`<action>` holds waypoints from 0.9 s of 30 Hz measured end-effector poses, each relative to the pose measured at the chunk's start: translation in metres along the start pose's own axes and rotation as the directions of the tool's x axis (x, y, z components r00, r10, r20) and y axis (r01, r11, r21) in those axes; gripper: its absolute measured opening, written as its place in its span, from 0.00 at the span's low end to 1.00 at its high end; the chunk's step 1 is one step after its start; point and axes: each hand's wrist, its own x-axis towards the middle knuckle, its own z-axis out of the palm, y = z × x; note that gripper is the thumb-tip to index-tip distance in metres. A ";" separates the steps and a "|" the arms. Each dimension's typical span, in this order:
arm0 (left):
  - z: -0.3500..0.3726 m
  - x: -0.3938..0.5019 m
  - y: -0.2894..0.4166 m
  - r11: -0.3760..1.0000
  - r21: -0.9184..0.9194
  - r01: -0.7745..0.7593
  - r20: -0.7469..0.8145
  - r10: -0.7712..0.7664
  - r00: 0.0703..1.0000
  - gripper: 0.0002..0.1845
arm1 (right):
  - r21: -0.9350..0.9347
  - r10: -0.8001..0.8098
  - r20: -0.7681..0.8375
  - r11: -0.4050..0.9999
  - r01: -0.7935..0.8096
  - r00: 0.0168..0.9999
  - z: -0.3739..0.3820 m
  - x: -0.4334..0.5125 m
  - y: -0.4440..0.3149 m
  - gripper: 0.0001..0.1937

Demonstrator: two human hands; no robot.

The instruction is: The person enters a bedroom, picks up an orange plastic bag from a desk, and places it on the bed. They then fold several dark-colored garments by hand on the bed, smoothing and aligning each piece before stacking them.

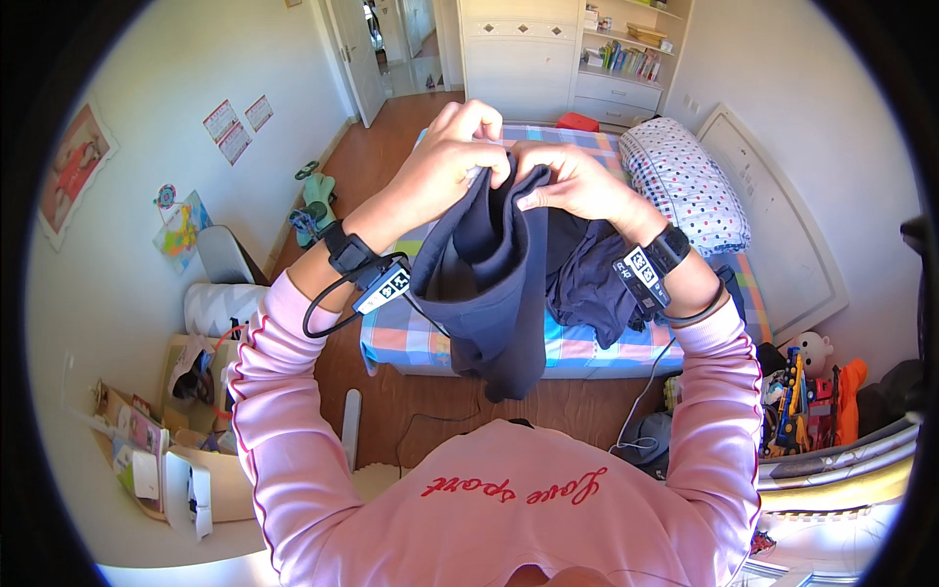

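Observation:
A dark grey garment [484,315] hangs from my two hands, its wide opening turned up toward me. My left hand [458,150] pinches the edge at the upper left of the opening. On the other side, my right hand [568,180] grips the rim between thumb and fingers. The lower part of the cloth dangles in front of the bed's near edge. Behind it, more dark clothing [594,282] lies crumpled on the checked bedsheet [403,345]; whether it joins the held garment is hidden.
A dotted pillow [686,187] rests by the white headboard [777,220]. Toys, including a toy crane [792,411], crowd the right side. Open cardboard boxes [213,469] stand at left. A white cable [645,396] trails off the bed to the floor. A green scooter [317,198] is near the wall.

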 end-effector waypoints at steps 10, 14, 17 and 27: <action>-0.002 -0.015 0.022 0.809 0.373 -0.455 0.430 0.284 0.857 0.08 | -0.089 0.096 0.011 0.991 -0.095 0.995 0.008 -0.006 0.025 0.11; -0.001 -0.038 0.026 0.944 0.097 -0.314 0.596 0.198 0.778 0.08 | -0.072 0.101 0.041 0.993 -0.098 0.994 0.010 -0.014 0.030 0.12; 0.015 -0.058 0.030 0.991 0.101 -0.093 0.677 0.000 0.736 0.08 | -0.092 0.103 0.048 0.991 -0.098 0.994 0.011 -0.017 0.032 0.11; -0.007 -0.068 -0.019 0.980 -0.055 0.191 0.634 -0.113 0.765 0.12 | 0.036 0.258 -0.046 0.966 -0.257 0.965 -0.009 -0.051 0.048 0.10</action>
